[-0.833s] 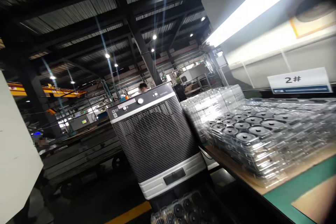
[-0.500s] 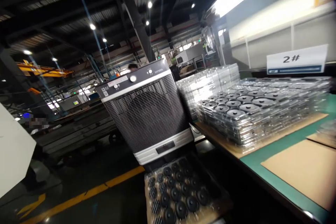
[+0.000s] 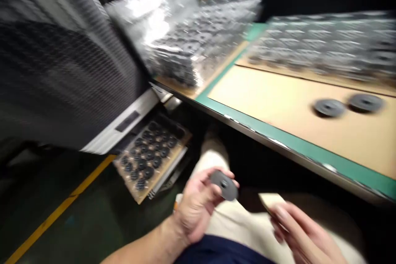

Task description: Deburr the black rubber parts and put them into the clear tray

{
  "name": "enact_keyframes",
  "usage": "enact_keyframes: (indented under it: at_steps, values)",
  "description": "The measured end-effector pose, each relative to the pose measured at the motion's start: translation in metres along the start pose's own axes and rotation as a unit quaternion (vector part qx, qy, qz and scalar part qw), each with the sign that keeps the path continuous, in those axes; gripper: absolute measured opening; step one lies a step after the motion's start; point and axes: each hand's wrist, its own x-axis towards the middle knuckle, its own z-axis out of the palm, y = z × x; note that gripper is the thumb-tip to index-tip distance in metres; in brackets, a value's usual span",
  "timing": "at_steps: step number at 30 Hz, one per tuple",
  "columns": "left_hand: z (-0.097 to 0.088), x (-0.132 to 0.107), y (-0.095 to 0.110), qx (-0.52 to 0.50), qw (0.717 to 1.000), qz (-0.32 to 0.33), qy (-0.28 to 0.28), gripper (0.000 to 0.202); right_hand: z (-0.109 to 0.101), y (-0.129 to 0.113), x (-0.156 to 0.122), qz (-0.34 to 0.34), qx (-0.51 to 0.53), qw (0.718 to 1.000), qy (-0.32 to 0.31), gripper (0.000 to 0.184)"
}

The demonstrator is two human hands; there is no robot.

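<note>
My left hand (image 3: pixel 198 210) holds a dark grey disc with a central hole (image 3: pixel 228 187), pinched at its edge between thumb and fingers above my lap. To the right, my right hand (image 3: pixel 301 229) is closed on a small flat cream-coloured piece (image 3: pixel 271 200); its exact kind is not clear. The two hands are apart. On the cardboard sheet (image 3: pixel 266 99) upon the bench lie two similar grey discs, the left disc (image 3: pixel 329 108) and the right disc (image 3: pixel 366 102), close beside each other.
Stacked clear plastic trays (image 3: pixel 185 49) with dark round parts stand at the bench's far left, and more clear trays (image 3: pixel 324 41) at the back. Below left, a low tray (image 3: pixel 148 154) of dark round parts sits by a large grilled cooler (image 3: pixel 77 70). The green bench edge (image 3: pixel 278 144) runs diagonally.
My view has swung down and to the right. Both hands, the held disc, the cream piece and the two bench discs now show; no hands appeared before.
</note>
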Motion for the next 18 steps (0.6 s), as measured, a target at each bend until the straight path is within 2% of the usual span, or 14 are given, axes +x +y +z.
enact_keyframes:
  at_steps: [3, 7, 11, 12, 14, 16, 18]
  values:
    - [-0.012, -0.004, 0.01, 0.066, 0.998, -0.012, 0.004, 0.059, -0.001, -0.023, -0.019, -0.009, 0.017, 0.998, -0.057, 0.039]
    - [-0.023, -0.004, 0.01, 0.154, 0.988, -0.011, 0.001, 0.061, 0.012, -0.042, -0.016, -0.064, 0.035, 0.996, -0.052, 0.028]
    - [-0.022, -0.007, 0.006, 0.195, 0.981, -0.008, 0.005, 0.063, 0.021, -0.047, -0.024, -0.104, 0.047, 0.993, -0.038, 0.022]
    - [-0.021, -0.007, 0.005, 0.194, 0.981, -0.006, 0.005, 0.063, 0.022, -0.048, -0.026, -0.107, 0.046, 0.993, -0.028, 0.023]
    - [-0.018, -0.007, 0.004, 0.189, 0.982, 0.0, 0.003, 0.063, 0.022, -0.05, -0.03, -0.109, 0.036, 0.993, -0.019, 0.038]
    - [-0.014, -0.006, 0.004, 0.184, 0.983, 0.004, -0.007, 0.064, 0.021, -0.054, -0.031, -0.134, 0.02, 0.99, -0.036, 0.049]
    - [-0.01, -0.007, 0.003, 0.176, 0.984, 0.006, -0.024, 0.063, 0.02, -0.057, -0.031, -0.189, -0.002, 0.981, -0.052, 0.045]
